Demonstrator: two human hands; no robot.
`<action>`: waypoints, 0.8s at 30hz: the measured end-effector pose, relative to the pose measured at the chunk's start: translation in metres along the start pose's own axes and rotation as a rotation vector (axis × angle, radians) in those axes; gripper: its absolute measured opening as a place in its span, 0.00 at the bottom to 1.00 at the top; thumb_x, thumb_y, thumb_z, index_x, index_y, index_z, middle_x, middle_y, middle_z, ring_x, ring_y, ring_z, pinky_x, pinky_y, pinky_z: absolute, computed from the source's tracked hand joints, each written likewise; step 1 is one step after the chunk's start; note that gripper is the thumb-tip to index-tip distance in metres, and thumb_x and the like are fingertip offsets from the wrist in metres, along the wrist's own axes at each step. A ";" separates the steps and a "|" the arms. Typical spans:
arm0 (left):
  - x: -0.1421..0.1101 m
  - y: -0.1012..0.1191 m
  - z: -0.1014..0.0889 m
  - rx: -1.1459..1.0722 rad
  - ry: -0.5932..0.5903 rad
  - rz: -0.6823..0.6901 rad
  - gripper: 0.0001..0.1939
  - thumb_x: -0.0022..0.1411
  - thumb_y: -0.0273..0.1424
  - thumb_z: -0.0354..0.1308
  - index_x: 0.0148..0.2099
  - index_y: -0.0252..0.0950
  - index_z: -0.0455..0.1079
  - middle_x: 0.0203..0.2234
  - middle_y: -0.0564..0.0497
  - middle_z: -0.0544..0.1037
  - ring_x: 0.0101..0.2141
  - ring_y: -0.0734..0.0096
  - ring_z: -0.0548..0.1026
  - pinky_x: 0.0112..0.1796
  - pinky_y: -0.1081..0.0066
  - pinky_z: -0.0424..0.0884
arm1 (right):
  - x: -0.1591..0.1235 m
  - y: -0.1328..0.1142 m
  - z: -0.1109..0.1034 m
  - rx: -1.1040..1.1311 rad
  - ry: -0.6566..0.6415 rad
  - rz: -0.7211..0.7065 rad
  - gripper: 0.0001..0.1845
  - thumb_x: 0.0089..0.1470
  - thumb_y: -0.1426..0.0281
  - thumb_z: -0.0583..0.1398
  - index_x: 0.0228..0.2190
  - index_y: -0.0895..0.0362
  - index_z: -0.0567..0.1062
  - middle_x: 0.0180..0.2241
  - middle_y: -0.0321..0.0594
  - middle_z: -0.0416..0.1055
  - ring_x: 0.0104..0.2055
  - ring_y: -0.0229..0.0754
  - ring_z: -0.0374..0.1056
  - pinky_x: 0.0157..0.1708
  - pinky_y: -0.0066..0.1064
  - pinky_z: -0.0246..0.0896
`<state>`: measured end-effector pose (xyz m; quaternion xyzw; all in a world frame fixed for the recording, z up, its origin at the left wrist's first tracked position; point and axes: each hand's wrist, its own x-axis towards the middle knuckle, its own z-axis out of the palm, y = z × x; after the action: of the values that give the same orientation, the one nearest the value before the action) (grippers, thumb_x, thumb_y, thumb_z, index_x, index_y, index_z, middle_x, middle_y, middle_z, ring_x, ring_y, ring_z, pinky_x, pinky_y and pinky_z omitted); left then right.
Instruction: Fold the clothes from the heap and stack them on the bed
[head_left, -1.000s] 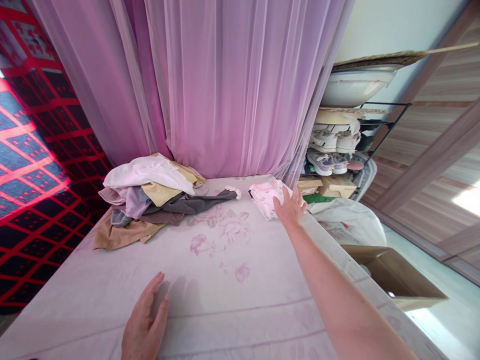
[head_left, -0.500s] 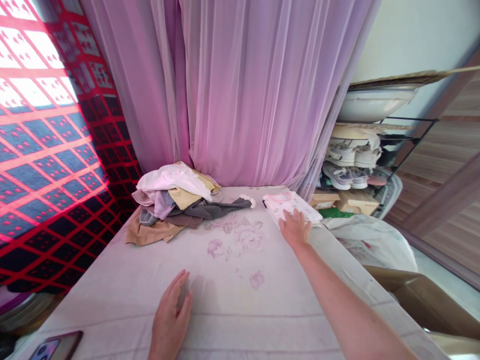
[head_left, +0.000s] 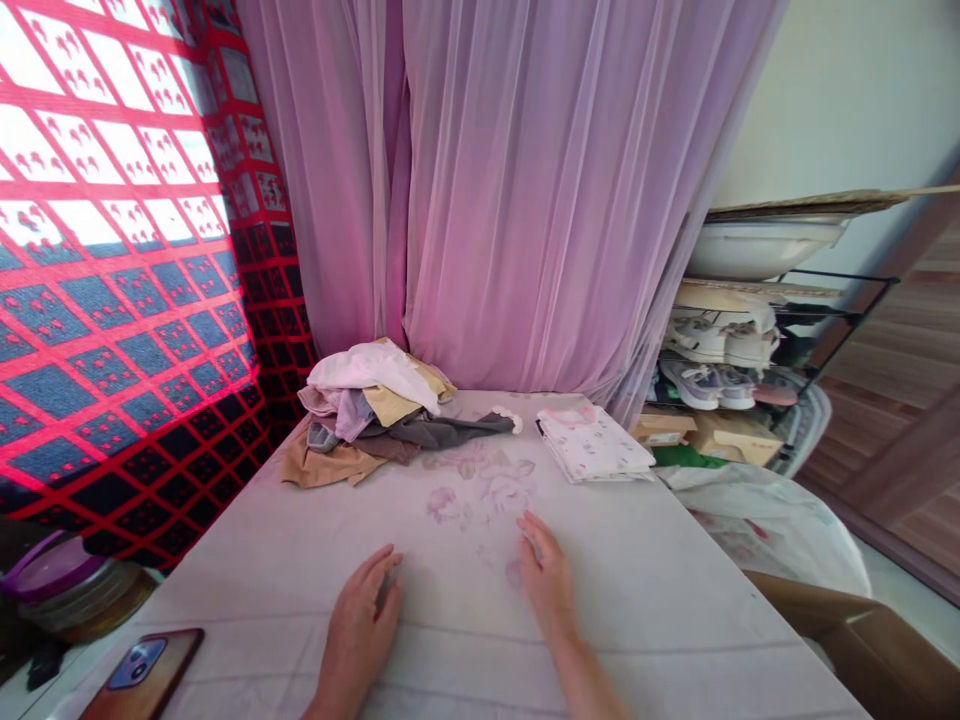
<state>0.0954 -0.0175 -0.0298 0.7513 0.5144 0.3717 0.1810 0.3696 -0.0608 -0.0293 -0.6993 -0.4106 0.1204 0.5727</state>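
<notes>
In the head camera's view, we held both hands over a pale floral cloth (head_left: 465, 610) that spread across the lower half of the frame. Our left hand (head_left: 360, 625), low and just left of center, was relaxed and free, its fingers together and slightly bent, the thumb apart. Our right hand (head_left: 549, 580), right of center, was likewise unclenched and free, its fingertips near the printed flowers; we could not tell whether either hand touched the cloth.

The folded stack (head_left: 596, 447), white with small prints and a pink-edged top, lay flat right of center, beyond our right hand and well apart from it. Left of center, a loose heap of clothes (head_left: 375, 395) lay crumpled, with white, tan, lilac and brown pieces overlapping. From it a dark gray garment (head_left: 450, 430) reached toward the middle, a pale ruffled piece (head_left: 511, 418) at its tip.

At lower left we saw a phone (head_left: 142, 675) lying on the cloth, near a purple-lidded container (head_left: 79, 590). A lilac curtain (head_left: 525, 200) hung across the upper center, beside red-gridded fabric (head_left: 135, 290) at upper left. On the right stood a rack holding shoes (head_left: 724, 345), below a white basin (head_left: 765, 250); an open cardboard box (head_left: 885, 650) occupied the lower right corner.
</notes>
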 end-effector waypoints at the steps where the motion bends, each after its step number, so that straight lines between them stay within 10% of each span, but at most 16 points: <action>1: 0.000 0.000 0.000 0.005 0.000 0.000 0.17 0.59 0.35 0.50 0.47 0.41 0.75 0.50 0.47 0.77 0.49 0.62 0.75 0.51 0.57 0.71 | 0.001 -0.002 -0.002 0.054 0.009 0.058 0.20 0.46 0.57 0.55 0.36 0.52 0.80 0.46 0.45 0.76 0.49 0.50 0.71 0.49 0.41 0.66; 8: 0.023 0.000 -0.008 0.075 -0.081 0.026 0.15 0.56 0.34 0.51 0.42 0.41 0.76 0.39 0.47 0.81 0.42 0.61 0.78 0.46 0.59 0.73 | 0.008 -0.012 -0.007 0.357 -0.060 0.262 0.20 0.42 0.53 0.59 0.31 0.54 0.79 0.33 0.44 0.79 0.35 0.47 0.75 0.37 0.35 0.70; 19: 0.212 0.075 -0.031 0.693 -0.177 0.389 0.21 0.62 0.38 0.51 0.55 0.40 0.71 0.64 0.45 0.60 0.64 0.51 0.52 0.61 0.51 0.48 | 0.011 -0.005 0.001 0.388 -0.059 0.262 0.19 0.43 0.55 0.59 0.31 0.55 0.80 0.30 0.44 0.79 0.31 0.47 0.74 0.34 0.34 0.71; 24: 0.256 0.076 -0.016 0.785 -0.236 0.279 0.22 0.62 0.43 0.51 0.51 0.38 0.73 0.63 0.44 0.62 0.65 0.48 0.48 0.62 0.47 0.39 | 0.012 0.004 0.003 0.362 -0.108 0.267 0.19 0.43 0.56 0.60 0.33 0.55 0.80 0.31 0.44 0.79 0.33 0.48 0.75 0.35 0.34 0.71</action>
<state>0.1820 0.1825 0.1256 0.8629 0.4860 0.0805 -0.1129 0.3773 -0.0508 -0.0305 -0.6259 -0.3164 0.3040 0.6447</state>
